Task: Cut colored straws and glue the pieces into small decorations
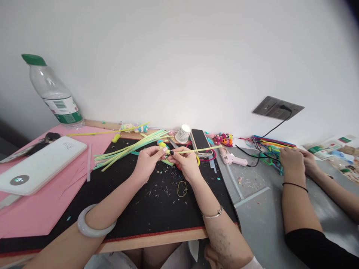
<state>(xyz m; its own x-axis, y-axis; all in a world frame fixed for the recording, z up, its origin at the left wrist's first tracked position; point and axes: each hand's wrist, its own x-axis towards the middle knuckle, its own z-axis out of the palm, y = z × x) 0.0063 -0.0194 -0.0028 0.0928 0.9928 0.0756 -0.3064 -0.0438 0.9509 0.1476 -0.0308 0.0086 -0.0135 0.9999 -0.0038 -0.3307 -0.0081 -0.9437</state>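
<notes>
My left hand (148,158) is pinched on a small yellow and blue fuzzy piece (162,145) over the black mat (157,209). My right hand (186,161) is closed on a pale yellow fuzzy stick (202,150) that points right, its near end meeting the fuzzy piece. The two hands touch at the fingertips. A bundle of green and yellow sticks (129,148) lies just left of my left hand. A thin yellow loop (182,188) rests on the mat below my right hand.
A white power bank (39,166) lies on a pink sheet (42,209), a plastic bottle (54,93) behind it. A paper cup (183,133), a phone (200,141) and a pink glue gun (232,158) sit at the back. Another person's hands (294,158) work coloured sticks (269,147) on the right.
</notes>
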